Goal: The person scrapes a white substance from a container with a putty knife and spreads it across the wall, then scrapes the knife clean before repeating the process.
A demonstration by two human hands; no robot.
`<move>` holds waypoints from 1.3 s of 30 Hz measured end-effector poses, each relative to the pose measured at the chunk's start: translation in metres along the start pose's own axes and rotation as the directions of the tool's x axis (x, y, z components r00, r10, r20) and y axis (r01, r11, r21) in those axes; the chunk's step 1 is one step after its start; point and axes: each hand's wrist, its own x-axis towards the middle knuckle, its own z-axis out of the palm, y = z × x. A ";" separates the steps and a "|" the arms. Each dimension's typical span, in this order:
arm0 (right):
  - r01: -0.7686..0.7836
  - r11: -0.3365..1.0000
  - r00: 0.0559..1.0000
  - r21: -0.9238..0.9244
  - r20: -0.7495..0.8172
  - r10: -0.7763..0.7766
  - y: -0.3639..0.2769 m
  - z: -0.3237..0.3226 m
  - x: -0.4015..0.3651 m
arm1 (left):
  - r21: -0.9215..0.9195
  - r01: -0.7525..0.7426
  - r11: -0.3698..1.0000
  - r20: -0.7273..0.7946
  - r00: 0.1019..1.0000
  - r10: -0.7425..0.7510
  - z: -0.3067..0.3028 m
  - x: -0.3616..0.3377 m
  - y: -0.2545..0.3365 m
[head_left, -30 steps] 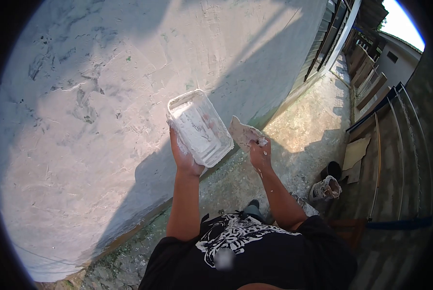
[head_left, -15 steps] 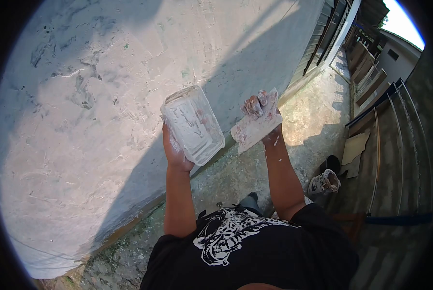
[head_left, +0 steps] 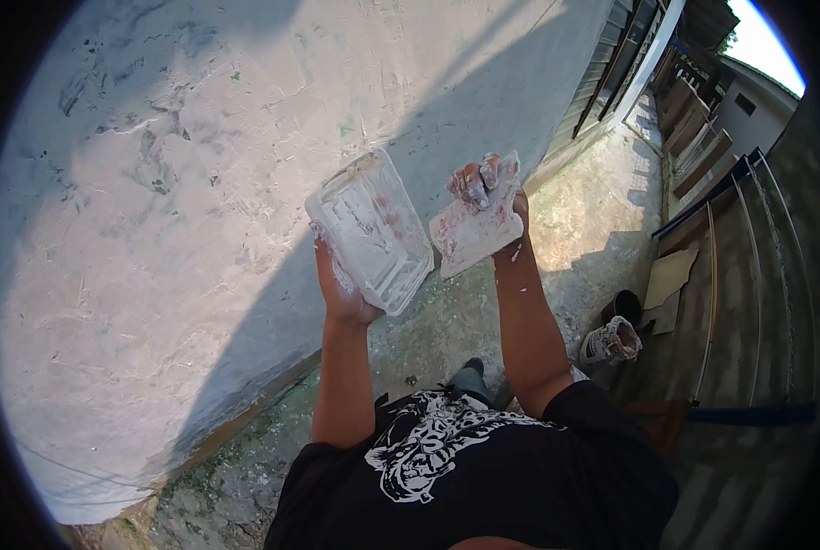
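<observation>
My left hand (head_left: 338, 286) grips a clear plastic container (head_left: 373, 234) from beneath and along its left side. White putty coats the inside of this shallow rectangular box, which is tilted towards me. Just right of it, my right hand (head_left: 474, 186) is closed on a flat putty spreader (head_left: 476, 240), its fingers caked white and curled over the upper face. The spreader's left edge comes right up to the container's rim. Behind both hands rises a wall (head_left: 245, 165) with patchy white putty, partly in sunlight.
A concrete path (head_left: 602, 202) runs along the wall's foot. At right, a putty-smeared white pail (head_left: 612, 342) stands beside a dark bucket (head_left: 623, 307). Farther right, a metal rack (head_left: 712, 302) leans near a torn board (head_left: 671, 280). A louvred window (head_left: 612, 69) is set in the wall ahead.
My right hand has moved up and left with the spreader, closer to the container. The container has shifted slightly to the right in my left hand.
</observation>
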 end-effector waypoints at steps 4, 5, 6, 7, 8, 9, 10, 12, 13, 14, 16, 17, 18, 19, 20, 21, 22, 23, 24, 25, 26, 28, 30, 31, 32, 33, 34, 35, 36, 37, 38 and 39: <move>-0.031 0.998 0.997 0.056 -0.074 0.035 -0.004 0.001 -0.004 | -0.066 -0.001 0.998 0.023 1.000 0.002 0.003 0.002 -0.003; -0.030 0.998 0.997 0.054 -0.072 0.034 -0.004 0.005 -0.004 | -0.062 0.003 0.998 0.005 1.000 -0.002 0.003 0.002 -0.007; -0.024 1.000 0.997 -0.002 -0.069 0.024 -0.003 0.010 -0.003 | -0.058 0.006 0.998 -0.013 1.000 -0.007 0.002 0.003 -0.010; -0.019 0.998 0.998 -0.057 -0.066 0.015 -0.002 0.013 -0.003 | -0.058 0.005 0.998 -0.011 1.000 -0.006 0.001 0.003 -0.013; -0.019 0.998 0.998 -0.058 -0.065 0.015 -0.003 0.013 -0.004 | -0.028 0.002 1.000 -0.008 1.000 -0.002 -0.001 0.003 -0.016; -0.057 0.996 0.997 -0.074 -0.065 0.052 -0.003 0.013 -0.004 | 0.002 -0.002 1.000 -0.005 1.000 0.002 -0.002 0.003 -0.019; -0.095 0.991 0.994 -0.090 -0.066 0.089 -0.003 0.013 -0.004 | 0.002 -0.003 1.000 -0.004 1.000 0.003 -0.005 0.003 -0.020; -0.136 0.980 0.989 -0.146 -0.079 0.126 -0.002 0.014 -0.006 | 0.095 -0.004 0.995 0.030 1.000 0.001 -0.007 0.002 -0.023; -0.177 0.963 0.982 -0.202 -0.095 0.160 -0.002 0.013 -0.005 | 0.095 -0.005 0.995 0.032 0.999 0.002 -0.005 0.000 -0.023; -0.175 0.964 0.983 -0.202 -0.094 0.159 -0.001 0.013 -0.005 | 0.099 0.003 0.995 0.045 0.999 -0.007 -0.001 -0.001 -0.023; -0.234 0.935 0.970 -0.266 -0.123 0.208 0.001 0.010 -0.006 | 0.103 0.011 0.995 0.058 0.998 -0.017 0.002 -0.003 -0.022; -0.234 0.935 0.970 -0.267 -0.122 0.208 0.001 0.008 -0.006 | 0.042 0.021 0.999 0.047 0.999 -0.023 0.002 -0.003 -0.021; -0.243 0.910 0.969 -0.337 -0.133 0.210 0.001 0.005 -0.007 | -0.019 0.028 0.999 0.035 0.999 -0.028 0.002 -0.002 -0.020; -0.251 0.880 0.967 -0.404 -0.144 0.210 0.002 0.004 -0.008 | -0.019 0.025 1.000 0.033 0.999 -0.024 0.001 -0.002 -0.017; -0.252 0.880 0.967 -0.403 -0.141 0.213 0.005 0.003 -0.010 | -0.100 0.019 0.995 0.078 0.997 -0.011 -0.001 -0.002 -0.014; -0.273 0.865 0.960 -0.421 -0.176 0.217 0.007 0.003 -0.011 | -0.181 0.018 0.983 0.122 0.993 0.004 -0.002 -0.001 -0.011; -0.293 0.849 0.953 -0.439 -0.212 0.219 0.010 0.002 -0.013 | -0.180 0.016 0.983 0.122 0.992 0.006 -0.002 -0.001 -0.008; -0.292 0.850 0.953 -0.439 -0.211 0.218 0.014 -0.001 -0.014 | -0.250 0.028 0.968 0.123 0.992 0.003 0.000 -0.001 -0.005; -0.303 0.829 0.949 -0.471 -0.226 0.218 0.019 -0.007 -0.016 | -0.318 0.039 0.947 0.124 0.992 0.001 0.000 -0.001 -0.002; -0.314 0.806 0.945 -0.501 -0.241 0.219 0.024 -0.011 -0.018 | -0.317 0.039 0.948 0.123 0.992 0.000 0.000 -0.001 0.002; -0.314 0.808 0.945 -0.499 -0.243 0.218 0.027 -0.016 -0.022 | -0.317 0.021 0.948 0.123 0.992 0.019 0.000 0.000 0.005; -0.337 0.749 0.941 -0.570 -0.237 0.243 0.029 -0.019 -0.027 | -0.313 0.006 0.950 0.124 0.992 0.035 -0.001 0.000 0.012; -0.379 0.636 0.925 -0.673 -0.283 0.253 0.024 -0.017 -0.034 | -0.272 -0.036 0.962 0.061 0.997 0.054 -0.003 0.001 0.021; -0.417 0.503 0.909 -0.757 -0.329 0.257 0.020 -0.015 -0.037 | -0.268 -0.038 0.963 0.065 0.996 0.058 -0.006 0.001 0.023; -0.411 0.505 0.911 -0.759 -0.322 0.257 0.017 -0.016 -0.041 | -0.201 -0.063 0.978 0.034 0.997 0.071 -0.011 0.001 0.024; -0.470 0.486 0.882 -0.737 -0.407 0.236 0.014 -0.018 -0.045 | -0.133 -0.086 0.987 0.004 0.996 0.087 -0.014 0.000 0.025; -0.526 0.467 0.847 -0.711 -0.488 0.213 0.008 -0.020 -0.050 | -0.132 -0.093 0.987 0.007 0.995 0.095 -0.014 0.000 0.027; -0.540 0.516 0.830 -0.665 -0.522 0.197 0.002 -0.022 -0.054 | -0.098 -0.101 0.990 -0.028 0.995 0.099 -0.015 -0.001 0.029; -0.539 0.513 0.832 -0.668 -0.516 0.203 -0.006 -0.025 -0.057 | -0.065 -0.108 0.992 -0.066 0.992 0.104 -0.016 -0.002 0.030; -0.503 0.490 0.853 -0.712 -0.500 0.148 -0.015 -0.027 -0.058 | -0.068 -0.118 0.991 -0.070 0.991 0.114 -0.018 -0.002 0.031; -0.466 0.465 0.871 -0.753 -0.482 0.094 -0.018 -0.028 -0.059 | 0.000 -0.090 0.996 -0.122 0.989 0.089 -0.020 -0.002 0.031; -0.469 0.463 0.872 -0.752 -0.479 0.104 -0.023 -0.016 -0.053 | 0.066 -0.055 0.996 -0.176 0.982 0.066 -0.022 -0.002 0.032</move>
